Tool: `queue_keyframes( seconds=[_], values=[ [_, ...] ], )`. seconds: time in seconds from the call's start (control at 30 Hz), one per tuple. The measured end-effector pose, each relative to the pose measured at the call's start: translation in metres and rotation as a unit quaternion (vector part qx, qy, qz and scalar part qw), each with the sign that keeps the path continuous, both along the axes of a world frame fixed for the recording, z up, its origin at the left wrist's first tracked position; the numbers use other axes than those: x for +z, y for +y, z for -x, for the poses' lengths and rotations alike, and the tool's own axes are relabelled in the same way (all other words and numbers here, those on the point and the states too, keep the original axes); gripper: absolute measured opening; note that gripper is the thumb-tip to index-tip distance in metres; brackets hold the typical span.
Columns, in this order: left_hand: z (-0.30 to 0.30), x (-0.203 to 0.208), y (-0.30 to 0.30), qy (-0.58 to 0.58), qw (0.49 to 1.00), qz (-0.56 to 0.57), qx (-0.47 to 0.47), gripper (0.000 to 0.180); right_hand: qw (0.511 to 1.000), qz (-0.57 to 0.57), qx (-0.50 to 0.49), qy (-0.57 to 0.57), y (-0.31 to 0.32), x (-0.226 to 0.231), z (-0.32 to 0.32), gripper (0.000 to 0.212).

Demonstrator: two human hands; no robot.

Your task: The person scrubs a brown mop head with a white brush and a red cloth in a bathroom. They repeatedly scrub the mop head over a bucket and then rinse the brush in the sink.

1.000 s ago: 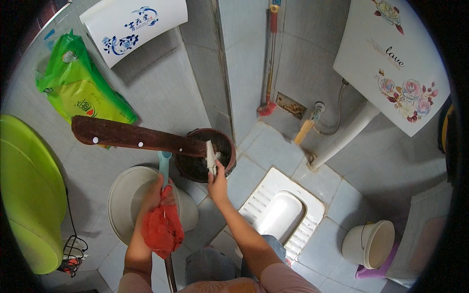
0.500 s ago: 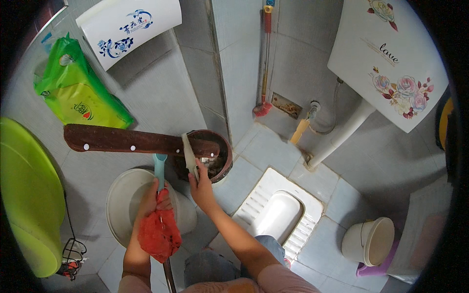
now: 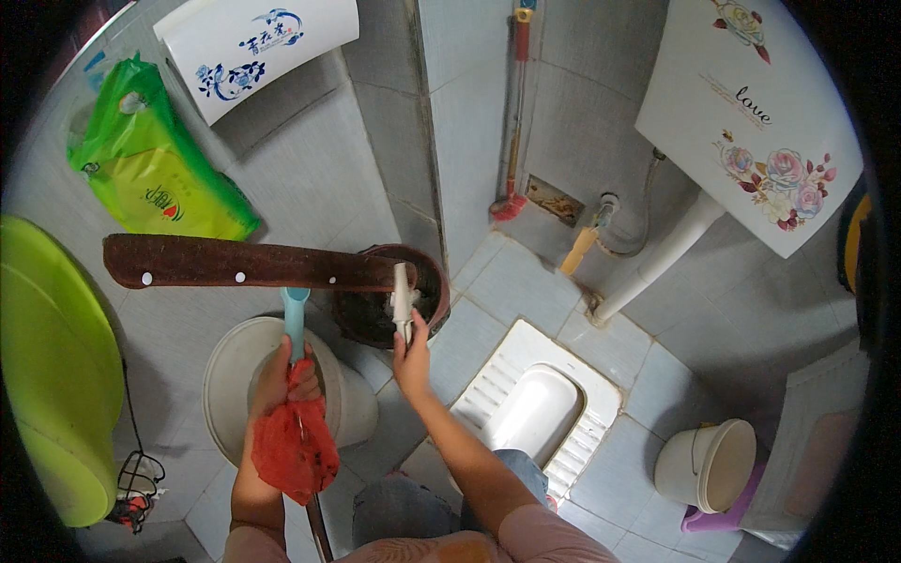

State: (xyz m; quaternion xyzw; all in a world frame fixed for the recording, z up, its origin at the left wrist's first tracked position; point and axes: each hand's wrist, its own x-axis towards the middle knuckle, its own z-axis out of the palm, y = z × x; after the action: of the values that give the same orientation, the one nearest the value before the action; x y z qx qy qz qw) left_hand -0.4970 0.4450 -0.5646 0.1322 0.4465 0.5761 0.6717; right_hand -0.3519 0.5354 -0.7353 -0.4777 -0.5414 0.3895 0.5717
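Observation:
My left hand (image 3: pixel 279 380) grips a pale blue handle (image 3: pixel 295 317) together with a red cloth or bag (image 3: pixel 295 448) that hangs below the fist, over a white bucket (image 3: pixel 228 361). My right hand (image 3: pixel 411 349) holds a slim white object (image 3: pixel 401 298) upright above a dark round bin (image 3: pixel 434 281). The bin has dark contents. A brown wooden bar (image 3: pixel 235 265) crosses just beyond both hands.
A white squat toilet pan (image 3: pixel 587 394) lies in the tiled floor at right. A white cistern with flowers (image 3: pixel 751 122) hangs above it. A small white pail (image 3: pixel 704 462), a red-headed mop (image 3: pixel 511 202), a green bag (image 3: pixel 155 178) and a lime basin (image 3: pixel 47 366) are around.
My right hand, with the white object, shifted left over the bin and then back right, turning the object upright. My left hand stayed on the blue handle.

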Motion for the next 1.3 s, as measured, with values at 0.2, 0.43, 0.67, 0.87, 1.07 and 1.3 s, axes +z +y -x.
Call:
queue_keyframes(
  seconds=[0.2, 0.43, 0.67, 0.87, 1.07, 1.3],
  values=[
    [0.01, 0.0, -0.005, -0.01, 1.0, 0.002, 0.017, 0.033, 0.998, -0.042, 0.036, 0.004, -0.021, 0.022, 0.003, 0.047],
    [0.007, 0.003, -0.005, 0.007, 1.0, -0.012, 0.001, 0.035, 1.0, -0.011, -0.006, 0.024, -0.013, -0.02, 0.001, 0.048],
    [0.002, 0.006, -0.003, 0.004, 1.0, 0.003, 0.008, 0.035, 0.999, -0.007, 0.051, -0.015, -0.016, 0.001, -0.002, 0.049],
    [0.007, -0.003, -0.005, 0.001, 1.0, -0.004, -0.002, 0.034, 0.998, 0.034, 0.042, -0.017, -0.027, 0.016, -0.007, 0.046],
    [0.007, 0.002, -0.004, 0.014, 1.0, 0.0, 0.017, 0.034, 1.0, 0.003, 0.017, -0.007, -0.022, -0.005, -0.016, 0.048],
    [0.006, 0.001, -0.003, 0.01, 1.0, 0.007, 0.007, 0.034, 0.998, 0.058, 0.021, 0.004, -0.012, -0.022, -0.021, 0.05]
  ],
)
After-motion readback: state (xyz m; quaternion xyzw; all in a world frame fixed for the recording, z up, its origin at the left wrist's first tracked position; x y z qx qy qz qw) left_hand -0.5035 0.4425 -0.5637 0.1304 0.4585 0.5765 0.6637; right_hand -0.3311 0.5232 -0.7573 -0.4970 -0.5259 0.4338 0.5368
